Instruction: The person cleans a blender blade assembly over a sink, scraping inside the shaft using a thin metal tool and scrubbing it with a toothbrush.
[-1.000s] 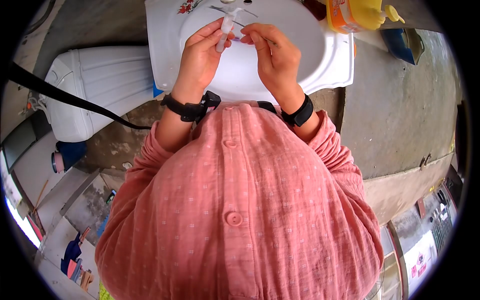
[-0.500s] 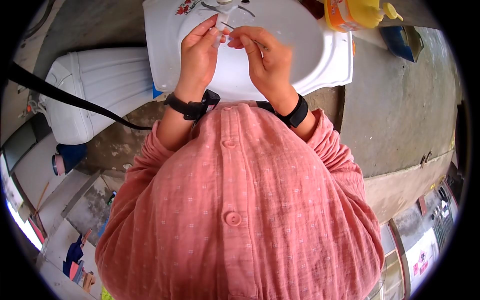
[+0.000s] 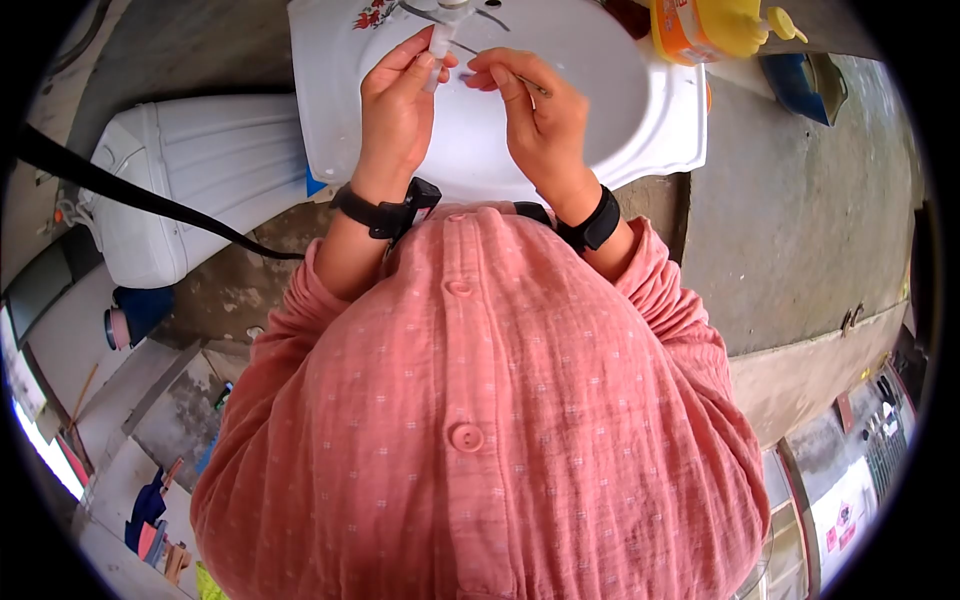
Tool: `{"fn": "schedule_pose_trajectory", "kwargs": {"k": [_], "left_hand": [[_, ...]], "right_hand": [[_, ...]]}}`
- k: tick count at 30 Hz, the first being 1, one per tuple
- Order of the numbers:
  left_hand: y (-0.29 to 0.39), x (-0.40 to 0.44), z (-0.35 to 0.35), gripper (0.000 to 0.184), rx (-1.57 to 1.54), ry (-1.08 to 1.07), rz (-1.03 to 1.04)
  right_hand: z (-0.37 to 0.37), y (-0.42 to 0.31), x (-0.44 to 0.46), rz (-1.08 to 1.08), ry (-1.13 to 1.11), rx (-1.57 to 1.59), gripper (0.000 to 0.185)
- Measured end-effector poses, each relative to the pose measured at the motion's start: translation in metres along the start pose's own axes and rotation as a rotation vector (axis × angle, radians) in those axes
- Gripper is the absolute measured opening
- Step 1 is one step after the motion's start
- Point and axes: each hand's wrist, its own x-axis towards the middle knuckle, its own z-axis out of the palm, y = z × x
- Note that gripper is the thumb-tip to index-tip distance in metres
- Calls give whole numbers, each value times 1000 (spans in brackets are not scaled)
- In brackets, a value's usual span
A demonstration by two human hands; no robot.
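Over the white sink [image 3: 640, 130], my left hand [image 3: 400, 95] is closed on a small whitish translucent tube [image 3: 439, 45], held tilted just below the faucet [image 3: 455, 4]. My right hand [image 3: 535, 100] pinches a thin dark stick [image 3: 464, 47], whose tip points toward the tube. The tip lies close to the tube; whether they touch is hard to tell. The stick's middle is hidden by my right fingers, and its other end shows past the knuckles.
A yellow bottle [image 3: 715, 28] stands at the sink's right rim. Left of the sink is a white ribbed plastic machine [image 3: 200, 175]. A blue container [image 3: 803, 85] lies farther right. A black strap [image 3: 150, 205] crosses the left side.
Both hands have shifted slightly left with the tube and stick. In the last half second, my right hand has moved back a little to the right, away from the tube.
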Motion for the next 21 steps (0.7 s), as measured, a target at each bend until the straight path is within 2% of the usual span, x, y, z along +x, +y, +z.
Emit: {"fn": "schedule_pose_trajectory", "kwargs": {"k": [2, 6, 8, 12, 14, 18, 20, 21], "left_hand": [[1, 0, 1, 29, 30, 6, 10], [8, -5, 7, 29, 28, 79, -86], [13, -9, 9, 29, 57, 102, -123], [15, -11, 5, 29, 8, 127, -199], [16, -11, 4, 30, 5, 144, -198], [17, -9, 1, 29, -44, 77, -260], [17, -7, -1, 28, -64, 59, -284], [19, -6, 0, 28, -86, 55, -325]], "right_hand": [[-1, 2, 0, -56, 12, -168, 8], [-5, 3, 2, -42, -8, -113, 8], [-6, 7, 2, -166, 16, -306, 9], [-6, 7, 3, -229, 2, -337, 10], [-7, 5, 0, -16, -73, -134, 8], [-4, 8, 4, -125, 21, -255, 7], [-5, 5, 3, 10, -16, -129, 6], [-6, 3, 2, 10, -16, -130, 6]]}}
